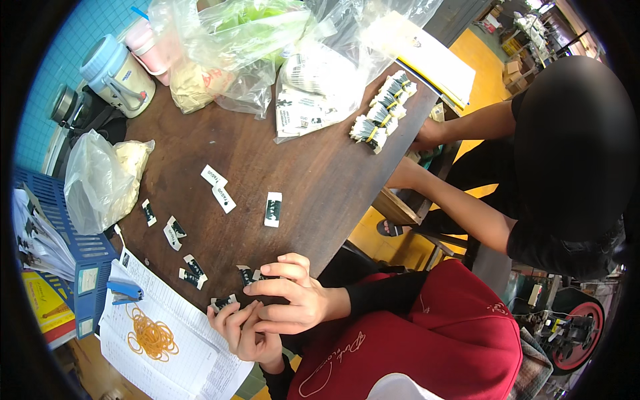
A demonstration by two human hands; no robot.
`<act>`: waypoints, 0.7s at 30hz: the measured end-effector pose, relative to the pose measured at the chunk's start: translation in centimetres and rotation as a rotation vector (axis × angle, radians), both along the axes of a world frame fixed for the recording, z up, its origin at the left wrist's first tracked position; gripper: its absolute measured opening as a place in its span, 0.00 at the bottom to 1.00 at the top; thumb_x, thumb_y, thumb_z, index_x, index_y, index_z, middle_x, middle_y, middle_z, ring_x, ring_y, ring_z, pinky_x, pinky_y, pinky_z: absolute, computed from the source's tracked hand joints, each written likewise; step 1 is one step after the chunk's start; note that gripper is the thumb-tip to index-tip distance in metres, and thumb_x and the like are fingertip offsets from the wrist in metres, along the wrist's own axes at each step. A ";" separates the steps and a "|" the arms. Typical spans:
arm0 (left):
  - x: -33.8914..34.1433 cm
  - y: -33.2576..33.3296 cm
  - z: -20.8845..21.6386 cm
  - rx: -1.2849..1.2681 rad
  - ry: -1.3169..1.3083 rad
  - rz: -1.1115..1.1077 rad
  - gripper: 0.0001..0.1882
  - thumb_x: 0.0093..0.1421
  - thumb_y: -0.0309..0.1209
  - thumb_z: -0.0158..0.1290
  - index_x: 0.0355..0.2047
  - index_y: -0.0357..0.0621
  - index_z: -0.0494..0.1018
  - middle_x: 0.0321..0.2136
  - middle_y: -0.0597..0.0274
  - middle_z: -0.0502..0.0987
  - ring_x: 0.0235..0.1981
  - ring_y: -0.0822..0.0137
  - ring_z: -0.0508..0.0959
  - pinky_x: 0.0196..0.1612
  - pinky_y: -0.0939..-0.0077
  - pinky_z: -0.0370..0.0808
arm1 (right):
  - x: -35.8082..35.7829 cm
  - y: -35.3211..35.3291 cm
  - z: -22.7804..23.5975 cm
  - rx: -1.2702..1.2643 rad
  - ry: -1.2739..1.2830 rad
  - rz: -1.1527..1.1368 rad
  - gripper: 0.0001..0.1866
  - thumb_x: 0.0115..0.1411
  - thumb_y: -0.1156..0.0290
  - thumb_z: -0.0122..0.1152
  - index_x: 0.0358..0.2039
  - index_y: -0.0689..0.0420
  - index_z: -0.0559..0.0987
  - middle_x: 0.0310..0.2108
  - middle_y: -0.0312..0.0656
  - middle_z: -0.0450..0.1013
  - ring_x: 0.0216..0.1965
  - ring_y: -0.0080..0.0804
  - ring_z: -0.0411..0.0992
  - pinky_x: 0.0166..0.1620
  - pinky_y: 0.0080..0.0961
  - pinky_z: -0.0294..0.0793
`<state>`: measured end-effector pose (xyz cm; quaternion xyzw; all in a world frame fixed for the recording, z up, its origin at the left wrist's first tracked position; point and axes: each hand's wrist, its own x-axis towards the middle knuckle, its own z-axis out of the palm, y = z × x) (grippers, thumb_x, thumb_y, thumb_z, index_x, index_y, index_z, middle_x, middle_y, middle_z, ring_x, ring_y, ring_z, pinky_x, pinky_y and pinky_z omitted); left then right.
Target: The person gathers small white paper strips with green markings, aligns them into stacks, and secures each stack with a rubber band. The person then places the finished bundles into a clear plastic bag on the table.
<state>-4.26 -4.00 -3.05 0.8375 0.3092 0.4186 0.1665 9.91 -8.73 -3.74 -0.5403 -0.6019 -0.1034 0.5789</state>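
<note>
My left hand (248,333) is closed, with a small dark green and white fabric label (225,303) at its fingertips. Against it, my right hand (290,299) has its fingers bent over; whatever lies beneath them is hidden. Beside the right fingertips, more dark labels (245,275) partly show on the brown wooden table (247,173). Several similar labels are scattered to the left, among them a pair (193,272) and a single one (148,213). Two white labels (219,189) and a dark-centred one (273,209) rest farther out.
Label bundles with yellow rubber bands (383,115) sit at the table's far right edge. Plastic bags (313,100) and a jug (120,77) stand behind. At left are a blue basket (87,243), a stapler (125,291) and rubber bands (153,335) on paper. Another person's arm (467,213) is at right.
</note>
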 end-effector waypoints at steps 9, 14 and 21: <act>0.0 0.0 0.0 -0.004 -0.019 0.004 0.10 0.50 0.31 0.52 0.26 0.39 0.82 0.27 0.66 0.78 0.40 0.58 0.78 0.63 0.37 0.61 | 0.0 0.1 0.0 0.036 0.026 0.002 0.09 0.53 0.60 0.66 0.24 0.51 0.82 0.53 0.44 0.73 0.60 0.46 0.63 0.60 0.48 0.56; -0.2 0.0 -0.1 0.013 -0.008 -0.006 0.11 0.52 0.31 0.52 0.26 0.39 0.82 0.26 0.67 0.78 0.41 0.58 0.77 0.63 0.36 0.61 | 0.1 0.1 -0.1 0.056 0.034 0.010 0.09 0.53 0.60 0.66 0.23 0.51 0.81 0.52 0.45 0.74 0.60 0.47 0.63 0.59 0.48 0.57; -0.6 -0.1 -0.1 -0.049 -0.044 -0.011 0.12 0.54 0.35 0.53 0.26 0.41 0.83 0.26 0.69 0.78 0.41 0.58 0.76 0.63 0.35 0.62 | 0.2 0.0 -0.1 0.095 0.031 0.039 0.11 0.52 0.59 0.69 0.24 0.52 0.81 0.50 0.45 0.75 0.58 0.46 0.64 0.58 0.48 0.59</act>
